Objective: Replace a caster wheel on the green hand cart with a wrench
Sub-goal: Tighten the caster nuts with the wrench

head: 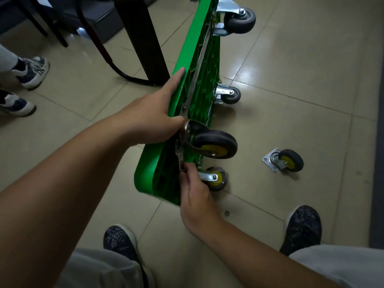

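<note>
Right hand (195, 196) tight around the wrench (179, 154) beside the mounted caster (215, 144); left hand (153, 113) flat against the green cart (145, 163).

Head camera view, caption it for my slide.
Left hand braces the upended green cart while the right hand holds a wrench beside a mounted caster.
</note>
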